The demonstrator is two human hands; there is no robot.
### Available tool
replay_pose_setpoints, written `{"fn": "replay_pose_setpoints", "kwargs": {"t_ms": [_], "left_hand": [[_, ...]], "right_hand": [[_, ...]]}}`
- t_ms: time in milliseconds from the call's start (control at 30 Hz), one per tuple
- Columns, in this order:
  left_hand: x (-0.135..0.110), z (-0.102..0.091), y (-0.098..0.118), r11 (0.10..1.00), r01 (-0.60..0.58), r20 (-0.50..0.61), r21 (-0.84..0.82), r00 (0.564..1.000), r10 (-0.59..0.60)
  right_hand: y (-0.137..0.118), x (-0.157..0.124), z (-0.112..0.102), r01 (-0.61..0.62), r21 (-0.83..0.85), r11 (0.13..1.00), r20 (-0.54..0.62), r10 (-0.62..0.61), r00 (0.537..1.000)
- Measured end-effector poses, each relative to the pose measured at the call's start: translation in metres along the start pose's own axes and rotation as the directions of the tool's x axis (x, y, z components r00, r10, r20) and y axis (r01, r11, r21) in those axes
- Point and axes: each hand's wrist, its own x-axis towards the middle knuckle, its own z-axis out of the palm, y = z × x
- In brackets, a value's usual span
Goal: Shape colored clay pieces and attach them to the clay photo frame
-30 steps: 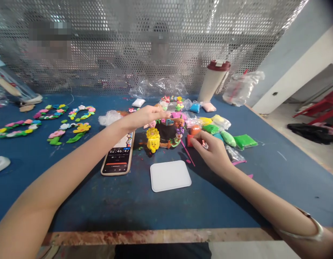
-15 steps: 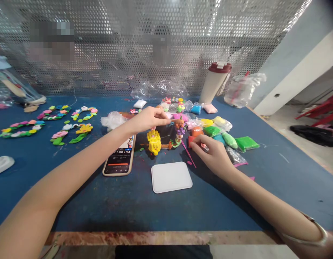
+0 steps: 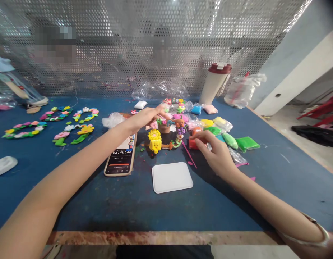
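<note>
An upright frame (image 3: 171, 145) decorated with coloured clay shapes stands in the middle. Small letters run along its top, a yellow smiling clay figure (image 3: 155, 142) is at its left, and an orange-brown pumpkin shape (image 3: 179, 123) tops the right side. My left hand (image 3: 152, 115) reaches over the frame's top edge; its fingertips are mostly hidden behind the letters, and a skin-coloured patch shows inside the opening. To the right, my right hand (image 3: 213, 151) has thumb and forefinger closed at a red clay packet (image 3: 193, 143). A white tray (image 3: 172, 177) lies in front.
A phone (image 3: 119, 162) lies left of the frame, with clay wreaths (image 3: 24, 129) farther left. Several clay packets (image 3: 247, 143) sit beyond my right hand. At the back stand a cream tumbler (image 3: 213, 84) and a metal mesh screen (image 3: 115, 54). A pink stick (image 3: 188, 154) lies near the frame.
My left hand has moved back and slightly left from the frame's upper right, uncovering the letters. My right hand has shifted slightly and stays at the red packet.
</note>
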Motion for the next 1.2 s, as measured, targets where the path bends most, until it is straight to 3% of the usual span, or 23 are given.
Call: {"fn": "replay_pose_setpoints", "kwargs": {"t_ms": [100, 233, 533, 667, 933, 1200], "left_hand": [[0.001, -0.004, -0.002, 0.997, 0.037, 0.028, -0.069, 0.999, -0.035], [0.002, -0.006, -0.002, 0.986, 0.078, 0.044, -0.146, 0.996, -0.072], [0.004, -0.01, -0.009, 0.942, 0.153, 0.073, -0.299, 0.988, -0.137], [0.006, -0.013, -0.013, 0.924, 0.171, 0.096, -0.342, 0.985, -0.147], [0.005, -0.012, -0.008, 0.909, 0.152, 0.107, -0.389, 0.987, -0.119], [0.0, -0.015, -0.004, 0.9, 0.195, 0.132, -0.389, 0.979, -0.156]], "right_hand": [[0.004, 0.001, 0.003, -0.074, 0.148, 0.986, -0.008, 0.076, 0.997], [0.006, 0.007, 0.013, -0.204, 0.279, 0.938, 0.119, 0.177, 0.977], [0.0, 0.032, 0.021, -0.374, 0.262, 0.89, 0.297, 0.294, 0.908], [0.004, 0.037, 0.022, -0.398, 0.249, 0.883, 0.309, 0.316, 0.897], [0.002, 0.031, 0.03, -0.361, 0.233, 0.903, 0.217, 0.313, 0.925], [0.001, 0.031, 0.03, -0.365, 0.258, 0.895, 0.235, 0.308, 0.922]]}}
